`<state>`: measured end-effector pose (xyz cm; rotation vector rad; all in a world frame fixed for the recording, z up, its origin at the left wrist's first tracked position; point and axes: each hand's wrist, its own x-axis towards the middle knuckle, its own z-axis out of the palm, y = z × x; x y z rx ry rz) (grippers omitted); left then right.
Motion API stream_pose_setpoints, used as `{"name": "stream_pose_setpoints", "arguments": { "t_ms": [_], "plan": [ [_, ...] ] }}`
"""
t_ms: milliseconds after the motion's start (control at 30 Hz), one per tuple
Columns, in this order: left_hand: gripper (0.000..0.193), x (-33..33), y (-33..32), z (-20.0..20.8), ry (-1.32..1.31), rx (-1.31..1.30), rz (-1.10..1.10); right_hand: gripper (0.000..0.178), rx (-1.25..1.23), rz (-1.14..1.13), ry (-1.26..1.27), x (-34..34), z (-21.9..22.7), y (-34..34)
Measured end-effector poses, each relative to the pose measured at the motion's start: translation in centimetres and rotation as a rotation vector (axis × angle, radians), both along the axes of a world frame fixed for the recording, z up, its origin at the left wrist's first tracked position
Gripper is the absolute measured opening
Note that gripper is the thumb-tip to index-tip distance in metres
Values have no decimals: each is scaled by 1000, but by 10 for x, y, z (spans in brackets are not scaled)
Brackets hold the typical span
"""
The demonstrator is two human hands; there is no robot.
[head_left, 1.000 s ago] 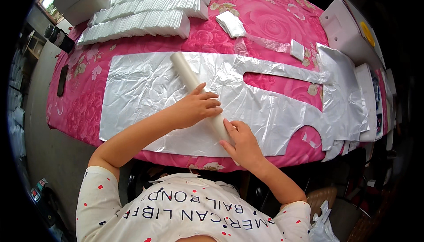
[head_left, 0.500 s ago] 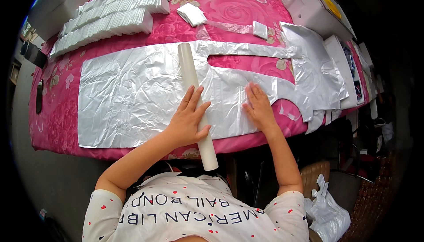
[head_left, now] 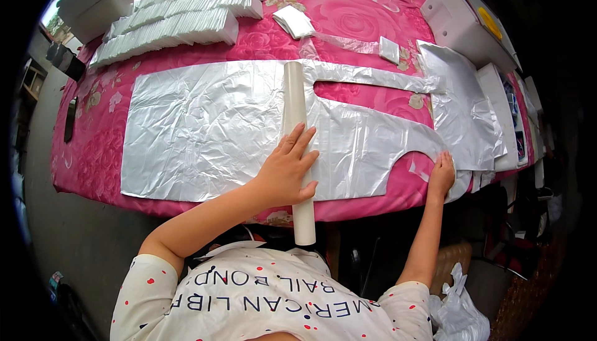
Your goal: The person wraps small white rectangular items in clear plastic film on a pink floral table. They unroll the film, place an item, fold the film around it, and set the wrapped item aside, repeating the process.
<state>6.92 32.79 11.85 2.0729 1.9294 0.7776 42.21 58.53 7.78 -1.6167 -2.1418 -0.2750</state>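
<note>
A thin whitish plastic apron (head_left: 199, 129) lies spread and creased over the table, its neck opening and an arm cut-out towards the right. Across its middle rests a pale, smooth tube (head_left: 295, 92), whose near end sticks out past the table edge. My left hand (head_left: 288, 163) lies on this tube with fingers stretched and thumb apart. At the right, beside the curved cut-out, my right hand (head_left: 441, 173) is closed on the apron's narrow strap edge; the fingertips are partly hidden.
Rows of folded white packets (head_left: 168, 33) stand at the far left, near a white foam box (head_left: 102, 2). Small folded packets (head_left: 293, 22) lie at the back. More plastic sheeting (head_left: 463, 104) and another foam box (head_left: 460, 23) are at the right. A phone-like dark object (head_left: 70, 120) lies at the left edge.
My right hand has moved right from the apron's flat middle to its strap and closed there. The tube, under my left hand, has shifted slightly right and straightened. The whole view has swung a little.
</note>
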Motion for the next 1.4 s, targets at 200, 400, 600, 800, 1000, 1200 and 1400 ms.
{"name": "stream_pose_setpoints", "arguments": {
  "t_ms": [200, 400, 600, 800, 1000, 1200, 1400],
  "plan": [
    [50, 0, 0, 0, 20, -3, -21, 14, -3, -26, 80, -29, 40, -19],
    [53, 2, 1, 1, 29, 18, -23, 10, -493, 222, 781, -57, 52, -33],
    [51, 3, 10, 23, -479, 62, -86, 13, -639, 405, 854, -154, 71, -99],
    [47, -5, 34, 18, -1423, -379, 143, 13, -694, 563, 760, -205, 74, -159],
    [43, -24, 66, 17, -1448, -681, 196, 13, -749, 640, 781, -219, 74, -180],
    [34, -23, 70, 18, -1073, -644, 147, 13, -802, 680, 774, -223, 74, -190],
    [27, -31, 59, 27, -1192, -580, 97, 23, -792, 737, 680, -216, 83, -198]
  ]
}}
